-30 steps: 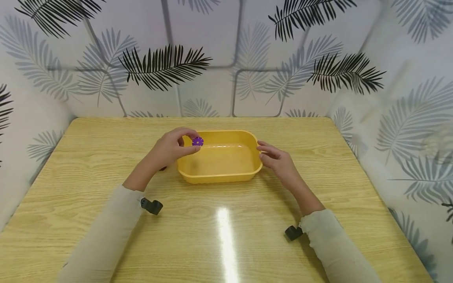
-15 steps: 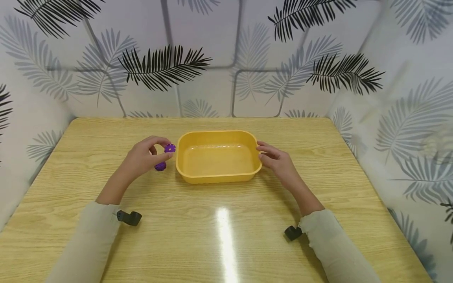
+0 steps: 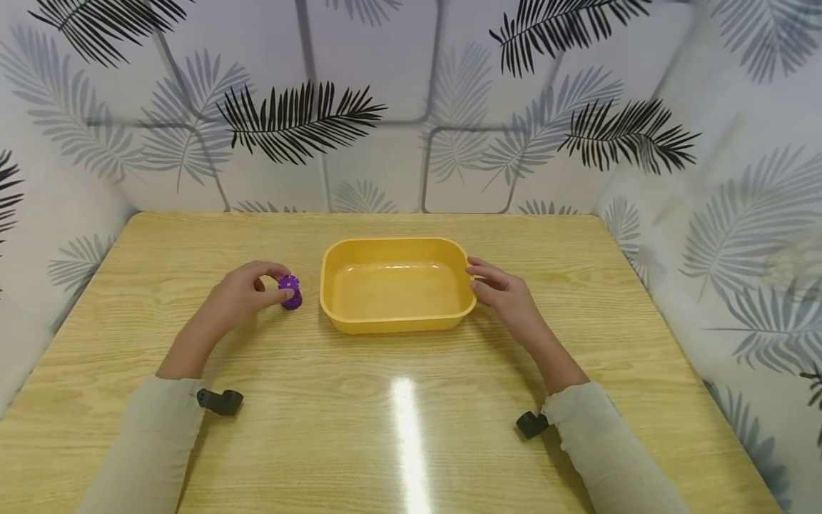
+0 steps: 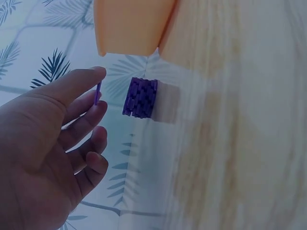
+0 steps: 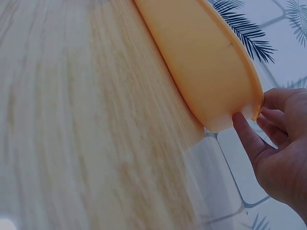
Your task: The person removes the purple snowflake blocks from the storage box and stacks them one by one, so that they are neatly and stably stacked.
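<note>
My left hand (image 3: 247, 293) pinches a purple notched disc (image 3: 288, 283) between thumb and fingertips. Just beneath it, left of the yellow basin (image 3: 398, 325), a stack of similar purple discs (image 3: 293, 303) stands on the table. In the left wrist view the held disc (image 4: 98, 93) is edge-on, apart from the stack (image 4: 140, 98). My right hand (image 3: 507, 293) rests its fingertips against the basin's right end. The right wrist view has the thumb on the basin's outer wall (image 5: 211, 86) and the other fingertips at its rim. No discs lie inside the basin.
The wooden table (image 3: 321, 428) reaches back to a wall covering (image 3: 398, 164) printed with leaves. A bright light reflection (image 3: 411, 442) runs down the table's front middle. A small black camera (image 3: 220, 402) is worn on the left wrist, another camera (image 3: 532, 425) on the right.
My left hand has moved left and toward me from over the basin's left part, carrying the disc to the purple stack. My right hand and the basin have stayed put.
</note>
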`<action>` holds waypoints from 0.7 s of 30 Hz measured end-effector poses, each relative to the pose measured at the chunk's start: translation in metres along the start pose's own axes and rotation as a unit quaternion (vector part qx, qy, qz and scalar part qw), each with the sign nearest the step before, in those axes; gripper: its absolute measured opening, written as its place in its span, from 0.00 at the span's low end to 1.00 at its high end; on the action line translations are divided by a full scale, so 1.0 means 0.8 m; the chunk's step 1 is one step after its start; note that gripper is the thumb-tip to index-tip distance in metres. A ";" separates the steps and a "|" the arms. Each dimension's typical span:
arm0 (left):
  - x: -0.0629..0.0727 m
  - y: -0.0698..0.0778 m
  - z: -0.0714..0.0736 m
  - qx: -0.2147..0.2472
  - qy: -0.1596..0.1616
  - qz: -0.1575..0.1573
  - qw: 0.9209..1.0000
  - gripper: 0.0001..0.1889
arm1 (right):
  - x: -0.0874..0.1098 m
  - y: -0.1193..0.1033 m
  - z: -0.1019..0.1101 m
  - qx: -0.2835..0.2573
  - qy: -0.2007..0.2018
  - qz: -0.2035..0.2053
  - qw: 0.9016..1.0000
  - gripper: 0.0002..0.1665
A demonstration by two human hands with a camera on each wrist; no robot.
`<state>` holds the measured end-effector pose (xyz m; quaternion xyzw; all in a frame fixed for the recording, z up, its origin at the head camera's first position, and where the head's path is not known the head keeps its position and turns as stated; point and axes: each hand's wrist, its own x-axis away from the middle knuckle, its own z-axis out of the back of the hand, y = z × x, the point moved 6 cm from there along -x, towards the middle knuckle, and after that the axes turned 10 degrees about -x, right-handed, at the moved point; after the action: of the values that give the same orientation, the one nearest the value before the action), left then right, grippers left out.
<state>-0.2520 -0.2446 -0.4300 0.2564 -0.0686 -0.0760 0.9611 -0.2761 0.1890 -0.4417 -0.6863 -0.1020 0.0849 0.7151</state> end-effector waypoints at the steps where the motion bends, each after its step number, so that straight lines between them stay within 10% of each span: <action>1: 0.000 -0.002 -0.002 -0.003 -0.003 0.001 1.000 0.24 | 0.000 0.000 0.000 0.000 0.000 0.000 1.000 0.26; 21: -0.005 -0.008 -0.016 -0.006 -0.036 0.001 0.999 0.23 | 0.000 0.000 0.000 0.002 -0.008 0.007 1.000 0.28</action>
<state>-0.2549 -0.2434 -0.4446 0.2476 -0.1035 -0.0845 0.9596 -0.2758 0.1890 -0.4415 -0.6852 -0.1027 0.0951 0.7148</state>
